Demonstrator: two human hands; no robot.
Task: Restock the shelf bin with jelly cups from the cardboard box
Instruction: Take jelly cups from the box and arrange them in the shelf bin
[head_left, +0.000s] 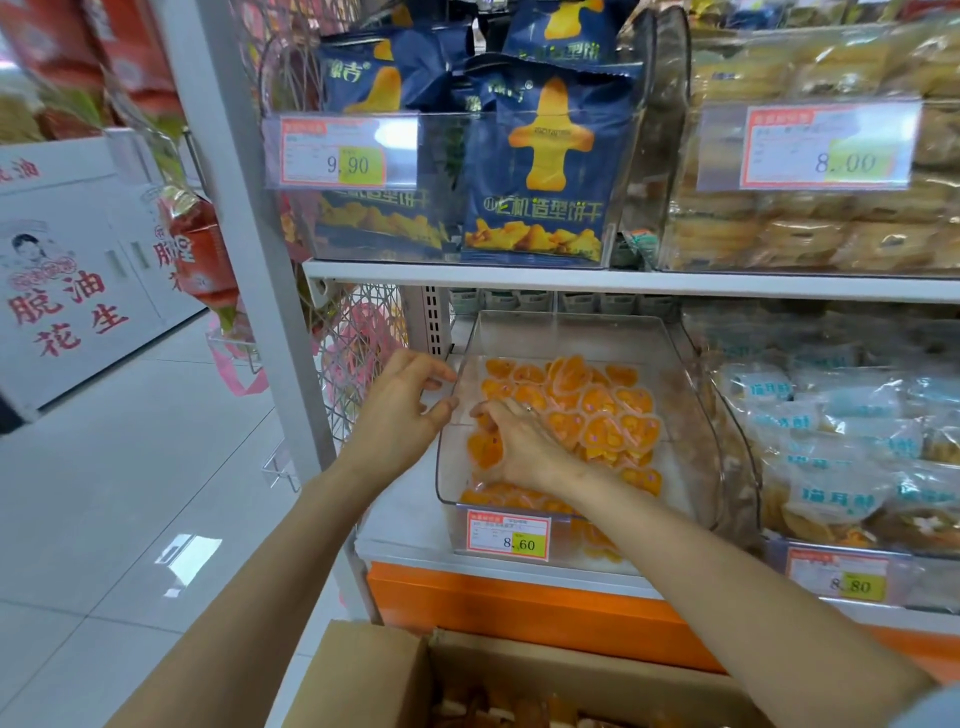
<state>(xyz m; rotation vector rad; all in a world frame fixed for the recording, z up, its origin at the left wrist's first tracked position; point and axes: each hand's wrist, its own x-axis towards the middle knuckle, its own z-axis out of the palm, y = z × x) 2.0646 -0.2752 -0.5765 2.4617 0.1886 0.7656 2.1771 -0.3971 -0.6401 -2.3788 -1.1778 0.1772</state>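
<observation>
The left hand is at the left wall of the clear shelf bin, its thumb and fingers curled against that wall as if steadying it. The right hand reaches into the bin palm down, fingers bent among the orange jelly cups near the left wall; whether it grips any or only lets them go, I cannot tell. The hands are close but not touching, with the bin wall between them. The cups cover much of the bin floor in a loose layer, thicker toward the middle and the front edge behind the price tag. The back corners and the right side look bare, and the pile sits well below the rim. The cardboard box stands open below the front edge of the shelf, with more stock dimly visible inside. I judge the restocking under way but well short of full: several more handfuls remain to be carried from box to bin.
</observation>
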